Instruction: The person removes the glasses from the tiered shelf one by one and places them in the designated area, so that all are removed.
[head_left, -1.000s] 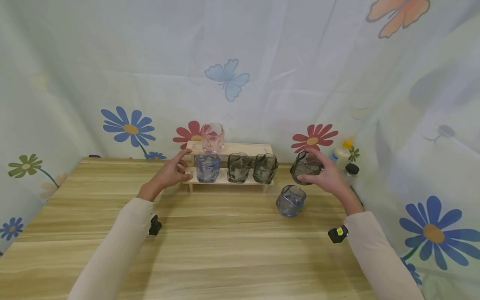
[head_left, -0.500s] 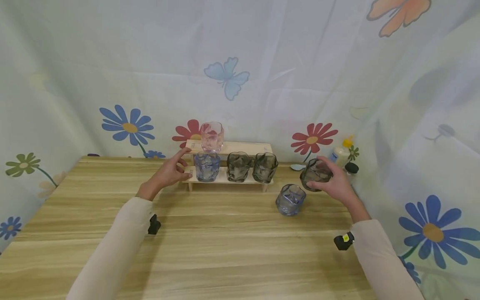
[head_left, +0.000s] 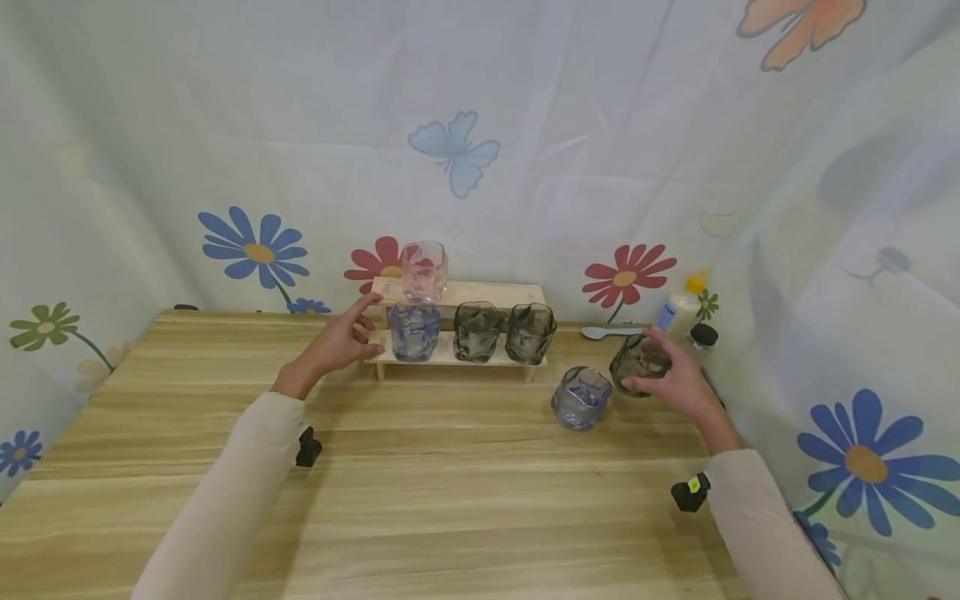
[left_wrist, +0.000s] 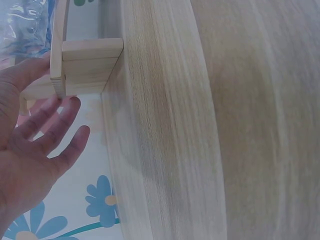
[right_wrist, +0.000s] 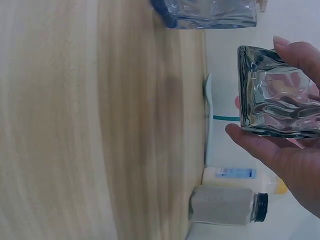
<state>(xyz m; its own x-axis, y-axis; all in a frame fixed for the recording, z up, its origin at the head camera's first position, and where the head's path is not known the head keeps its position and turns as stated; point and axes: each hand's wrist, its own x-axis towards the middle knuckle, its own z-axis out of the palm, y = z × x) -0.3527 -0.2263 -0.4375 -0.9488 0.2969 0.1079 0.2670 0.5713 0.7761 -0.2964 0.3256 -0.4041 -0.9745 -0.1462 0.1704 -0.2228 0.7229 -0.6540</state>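
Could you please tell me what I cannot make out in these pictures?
- Rim of the held dark glass: cut off by the right wrist view's edge.
- White bottle's label: right wrist view, too blurred to read.
- Lower part of the black-lidded jar: head view, behind the right hand.

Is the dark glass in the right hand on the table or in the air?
In the air: the right hand holds the dark glass, and the right wrist view shows backdrop between its base and the table.
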